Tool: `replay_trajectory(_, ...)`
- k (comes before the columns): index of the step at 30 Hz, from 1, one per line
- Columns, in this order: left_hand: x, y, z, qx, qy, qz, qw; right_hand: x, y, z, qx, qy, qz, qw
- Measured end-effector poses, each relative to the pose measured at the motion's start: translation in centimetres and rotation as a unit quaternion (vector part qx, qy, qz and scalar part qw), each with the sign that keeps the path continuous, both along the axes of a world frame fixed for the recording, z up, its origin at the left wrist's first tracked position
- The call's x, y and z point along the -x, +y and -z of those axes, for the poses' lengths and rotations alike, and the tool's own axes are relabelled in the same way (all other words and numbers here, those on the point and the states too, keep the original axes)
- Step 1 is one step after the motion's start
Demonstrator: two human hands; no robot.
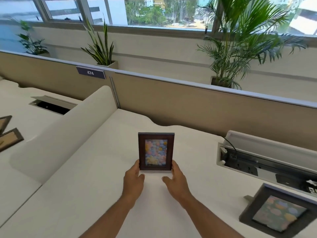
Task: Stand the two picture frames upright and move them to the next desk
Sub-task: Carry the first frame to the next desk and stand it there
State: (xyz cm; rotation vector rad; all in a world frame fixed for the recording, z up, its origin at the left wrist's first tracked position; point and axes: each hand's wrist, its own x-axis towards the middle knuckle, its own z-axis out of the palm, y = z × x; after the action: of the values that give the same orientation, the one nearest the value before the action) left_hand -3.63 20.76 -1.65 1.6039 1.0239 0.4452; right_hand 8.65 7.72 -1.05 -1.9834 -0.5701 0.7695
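Frame [156, 151] stands upright on the worktop [96, 186]; I pinch its lower edges, left hand [133, 179] and right hand [175, 180], grip closed to steady it.

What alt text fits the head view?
Both hands, left hand and right hand, steady an upright dark picture frame on a white desk; a second frame leans at right.
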Motion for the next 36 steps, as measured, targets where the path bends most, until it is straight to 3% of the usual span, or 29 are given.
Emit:
replay_trajectory(9,-0.6,11.6,0.7,-0.038,0.011,-0.081,0.996,-1.2,12.8,0.2,-0.001,-0.002,-0.077,0.997)
replay_trajectory(15,-0.4,15.9,1.8,-0.017,0.015,-0.111,0.994,-1.9,17.4,0.5,0.0,-0.008,-0.096,0.995)
replay_trajectory(36,-1.7,19.1,2.9,-0.023,0.044,-0.129,0.99,-2.7,20.7,1.9,0.014,-0.018,-0.096,0.995)
